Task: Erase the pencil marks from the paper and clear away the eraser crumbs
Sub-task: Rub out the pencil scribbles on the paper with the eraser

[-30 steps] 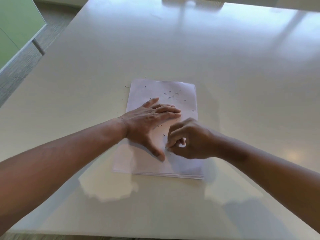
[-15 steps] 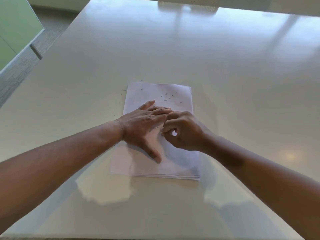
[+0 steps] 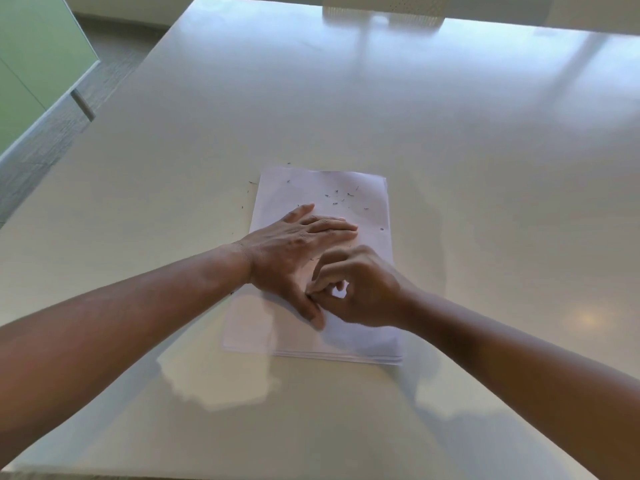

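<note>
The erasing step looks to be in hand, not yet the clearing; the right hand (image 3: 360, 289) is curled, fingertips drawn to the thumb as if pinching a small pale thing against the sheet, most likely the eraser (image 3: 341, 291), though only a white glimpse of it shows between the fingers, too small to be sure of; the left hand (image 3: 298, 251) lies flat with fingers straight and thumb spread, pressing the paper (image 3: 374, 209) down to the bench (image 3: 485, 168); the two hands touch or nearly touch, the right fingertips just beside the left thumb.

The paper, the top sheet of a thin stack, lies directly under both hands and runs on beyond the left fingertips; the crumbs (image 3: 341, 197) lie scattered on that far part, just beyond the left fingers, with a few specks off the sheet on the bench to the left of that hand; no pencil marks can be made out near the right hand.

By my judgement the next move calls for short rubbing strokes beside the left thumb with the sheet held steady; afterwards the crumbs need sweeping off paper and bench alike.
</note>
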A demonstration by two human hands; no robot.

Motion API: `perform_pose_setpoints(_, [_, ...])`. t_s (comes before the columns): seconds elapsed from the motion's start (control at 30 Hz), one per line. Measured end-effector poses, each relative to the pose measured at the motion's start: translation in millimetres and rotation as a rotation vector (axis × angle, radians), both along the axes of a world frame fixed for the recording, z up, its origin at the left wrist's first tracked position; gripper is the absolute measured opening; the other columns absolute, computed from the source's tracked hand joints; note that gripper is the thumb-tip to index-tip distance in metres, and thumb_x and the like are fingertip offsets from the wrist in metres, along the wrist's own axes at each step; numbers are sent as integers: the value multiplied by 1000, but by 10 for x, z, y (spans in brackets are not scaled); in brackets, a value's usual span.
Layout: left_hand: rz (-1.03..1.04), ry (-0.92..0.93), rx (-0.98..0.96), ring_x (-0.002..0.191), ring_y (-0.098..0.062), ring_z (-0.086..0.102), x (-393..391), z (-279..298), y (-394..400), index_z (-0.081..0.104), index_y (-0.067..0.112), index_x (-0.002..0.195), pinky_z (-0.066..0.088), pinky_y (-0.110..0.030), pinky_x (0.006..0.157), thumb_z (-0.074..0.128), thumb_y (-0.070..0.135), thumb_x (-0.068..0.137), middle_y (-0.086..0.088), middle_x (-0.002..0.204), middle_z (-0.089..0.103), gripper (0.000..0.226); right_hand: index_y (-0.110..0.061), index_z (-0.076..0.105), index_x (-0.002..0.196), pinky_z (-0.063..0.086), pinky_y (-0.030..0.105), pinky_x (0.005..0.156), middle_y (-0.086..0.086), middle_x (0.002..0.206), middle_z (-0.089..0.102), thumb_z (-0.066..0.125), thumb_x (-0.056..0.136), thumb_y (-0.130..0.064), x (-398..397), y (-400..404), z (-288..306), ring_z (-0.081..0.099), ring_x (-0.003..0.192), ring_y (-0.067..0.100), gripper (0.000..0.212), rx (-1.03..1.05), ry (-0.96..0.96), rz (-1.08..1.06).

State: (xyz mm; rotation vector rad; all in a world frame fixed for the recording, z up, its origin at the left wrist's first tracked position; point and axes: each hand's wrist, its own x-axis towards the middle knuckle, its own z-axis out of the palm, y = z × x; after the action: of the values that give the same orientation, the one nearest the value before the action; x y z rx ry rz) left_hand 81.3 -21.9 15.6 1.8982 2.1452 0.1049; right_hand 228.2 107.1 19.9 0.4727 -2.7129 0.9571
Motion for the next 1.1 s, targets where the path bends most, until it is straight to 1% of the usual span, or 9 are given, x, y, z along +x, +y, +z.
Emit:
perform_pose_setpoints(0.1, [-10,-17,26,155,-9,15,-3,25,-19,26,26,160,-5,-48,128,55,103,44,11,167,23,142,-7,76,69,49,16,70,4,75,71,77,68,6,-171,103,43,59,71,6,13,-4,84,-90])
perform_pose_setpoints(0.3, [-11,-39,35,156,-8,12,-13,33,-14,13,27,163,-4,-50,128,59,103,44,14,168,16,149,-15,78,71,50,31,53,-3,66,66,80,75,-11,-196,432,215,57,53,12,7,-29,-40,-367])
perform_pose_setpoints(0.4, [9,-71,16,156,-7,10,-22,28,-21,9,26,164,-5,-50,127,55,105,40,13,168,14,154,-19,76,68,50,24,49,-11,65,62,78,76,-14,-197,482,267,57,53,7,10,-8,-152,-383])
perform_pose_setpoints(0.53, [72,-192,31,155,-6,7,-34,39,-21,8,27,164,-8,-40,128,71,93,40,14,166,16,154,-10,77,70,38,4,46,-10,66,58,75,76,-5,-174,445,300,55,59,-2,8,0,-250,-352])
perform_pose_setpoints(0.63, [187,-382,45,154,-2,7,-50,75,-45,9,32,163,5,-32,128,88,76,45,19,164,19,149,-12,77,71,38,5,49,-12,65,57,75,76,-7,-217,460,293,55,60,-2,7,24,-272,-351])
perform_pose_setpoints(0.77, [302,-609,250,149,3,28,-137,77,-4,30,26,160,24,-27,125,79,63,70,14,161,35,108,-18,73,67,47,20,54,-12,65,58,73,77,-13,-267,479,274,55,60,2,11,61,-331,-331])
perform_pose_setpoints(0.9, [499,-910,510,140,-5,49,-221,66,79,51,16,144,36,-30,120,64,13,100,3,147,57,46,-22,70,67,35,10,57,-12,68,61,73,79,-17,-309,491,331,50,68,-7,13,95,-418,-331])
perform_pose_setpoints(0.97, [596,-959,581,131,-7,58,-236,70,130,59,15,136,44,-30,114,53,-5,102,2,137,65,39,-28,67,65,34,11,59,-13,69,62,73,80,-19,-330,503,359,48,71,-8,18,103,-458,-331])
perform_pose_setpoints(1.1, [748,-1126,708,105,-19,74,-224,99,253,68,8,119,58,-24,92,57,-4,101,-10,120,73,24,-26,68,65,40,14,60,-13,69,65,75,78,-20,-382,508,380,56,66,-4,16,66,-480,-354])
